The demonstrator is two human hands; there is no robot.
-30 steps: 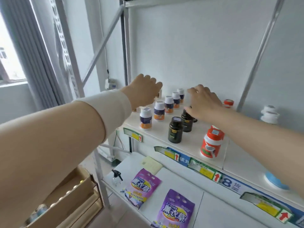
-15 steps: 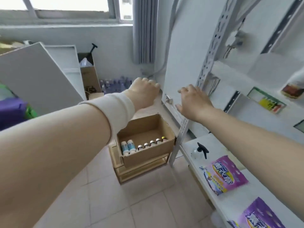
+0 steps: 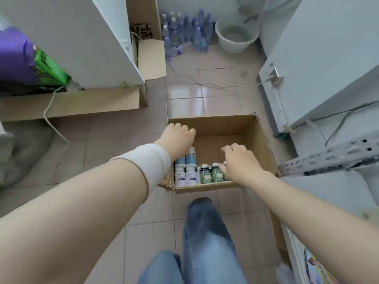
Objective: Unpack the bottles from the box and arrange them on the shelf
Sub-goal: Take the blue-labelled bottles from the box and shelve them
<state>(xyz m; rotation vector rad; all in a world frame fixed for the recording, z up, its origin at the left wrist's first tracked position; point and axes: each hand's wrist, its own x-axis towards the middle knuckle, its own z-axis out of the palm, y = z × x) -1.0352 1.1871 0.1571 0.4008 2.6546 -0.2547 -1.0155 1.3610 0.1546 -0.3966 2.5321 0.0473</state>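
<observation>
My left hand (image 3: 177, 138) hangs over the left edge of the cardboard box (image 3: 264, 144), fingers loosely curled and holding nothing. My right hand (image 3: 240, 160) hovers above the green bottles (image 3: 209, 174), fingers slack and apart. I cannot tell if the thumb touches a cap. White bottles (image 3: 185, 176) stand beside them against the near wall.

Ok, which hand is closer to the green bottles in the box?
Right. The right hand is beside the green bottles, its thumb side at their caps. The left hand hovers farther off, over the left side of the box, above the white bottles.
</observation>
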